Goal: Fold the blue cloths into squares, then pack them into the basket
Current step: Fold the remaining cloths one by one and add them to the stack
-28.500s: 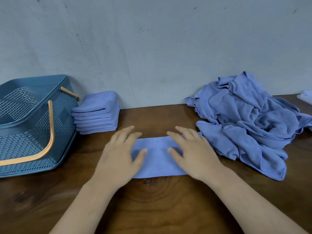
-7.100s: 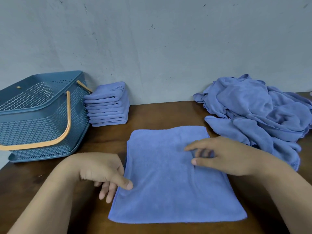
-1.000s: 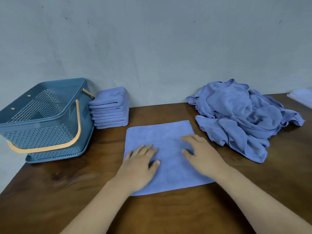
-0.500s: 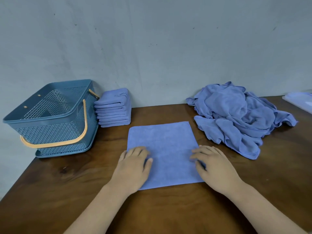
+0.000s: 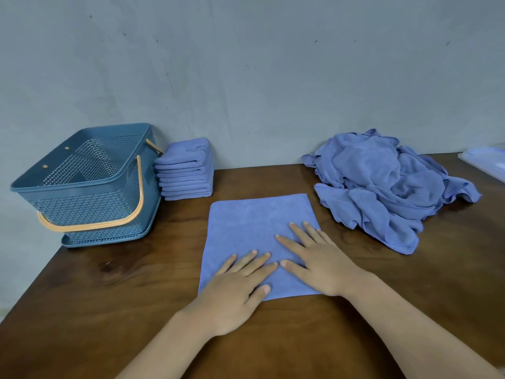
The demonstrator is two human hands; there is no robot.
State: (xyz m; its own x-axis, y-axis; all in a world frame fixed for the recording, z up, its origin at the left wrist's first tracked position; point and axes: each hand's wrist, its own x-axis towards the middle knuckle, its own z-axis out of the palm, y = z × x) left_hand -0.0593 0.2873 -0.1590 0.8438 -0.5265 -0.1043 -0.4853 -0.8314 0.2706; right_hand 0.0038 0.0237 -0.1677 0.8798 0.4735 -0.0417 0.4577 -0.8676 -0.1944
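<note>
A blue cloth [image 5: 246, 222] lies flat on the wooden table [image 5: 95, 296], spread as a rough square. My left hand [image 5: 235, 288] rests palm down on its near left part, fingers apart. My right hand [image 5: 317, 258] presses flat on its near right part, fingers spread. Neither hand grips anything. A stack of folded blue cloths [image 5: 185, 170] stands against the wall at the back left. Left of the stack sits the blue perforated basket [image 5: 82, 187] with orange handles; I see nothing inside it. A heap of unfolded blue cloths [image 5: 382, 184] lies at the back right.
A grey wall runs right behind the table. The table's left edge slants close past the basket. A pale flat item [image 5: 486, 165] lies at the far right edge of view. Bare wood shows between the basket and my arms.
Over the last second my hands slid across the flat cloth: first apart toward its near corners, then back together near the middle. The view shifted slightly; the cloth stayed flat.
</note>
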